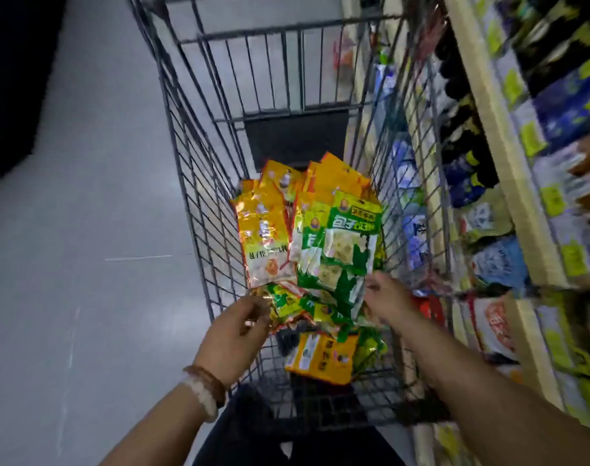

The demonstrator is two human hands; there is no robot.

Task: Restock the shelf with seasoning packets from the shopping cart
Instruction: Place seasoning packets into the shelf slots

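Note:
A fanned bundle of seasoning packets is lifted above the wire shopping cart (199, 183). Orange-yellow packets (266, 230) make up its left half and green packets (340, 243) its right half. My left hand (236, 334) grips the bundle's lower left corner with curled fingers. My right hand (387, 301) pinches the lower right edge of the green packets. One more yellow packet (323, 356) lies on the cart floor below, with a green packet (370, 348) beside it.
The store shelf (508, 183) runs along the right of the cart, its wooden edges carrying yellow price tags and rows of blue, green and white bags. Grey floor (85, 230) lies to the left. Beaded bracelets (206, 388) ring my left wrist.

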